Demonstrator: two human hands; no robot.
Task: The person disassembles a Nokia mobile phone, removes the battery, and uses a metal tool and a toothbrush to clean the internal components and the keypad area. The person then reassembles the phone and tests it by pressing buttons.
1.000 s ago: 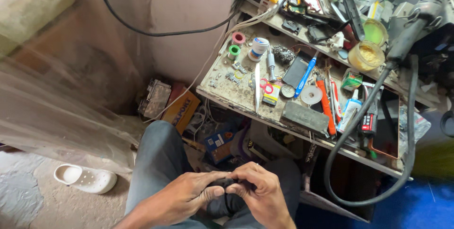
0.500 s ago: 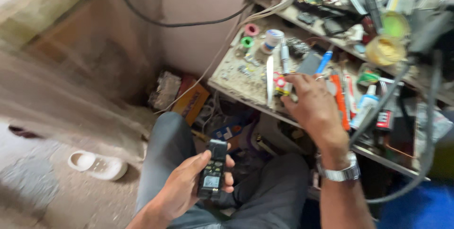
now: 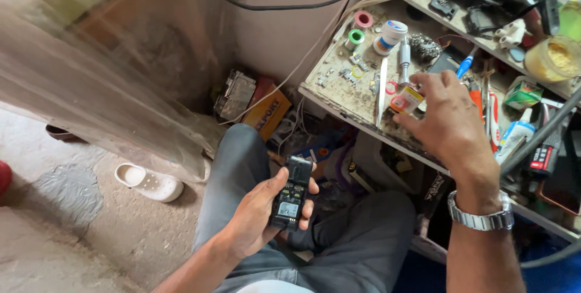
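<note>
My left hand (image 3: 260,217) holds a small black phone (image 3: 292,194) with its back cover off, above my lap. My right hand (image 3: 451,120) reaches over the cluttered workbench (image 3: 339,90) and pinches a small yellow-and-red container (image 3: 407,98) between thumb and fingers. A metal watch (image 3: 481,214) is on that wrist. Beside the container lie a white flat tool (image 3: 381,90) and a metal-shafted tool (image 3: 404,60).
Tape rolls (image 3: 363,19), a white spool (image 3: 390,30), steel wool (image 3: 423,48), glue bottles (image 3: 514,136) and cables crowd the bench. Boxes (image 3: 254,102) sit on the floor by the wall. A white sandal (image 3: 148,182) lies on the concrete floor left of my knee.
Both hands were together on the phone in my lap. My right hand has let go, reached up to the bench and closed on the small container. The left hand keeps the phone.
</note>
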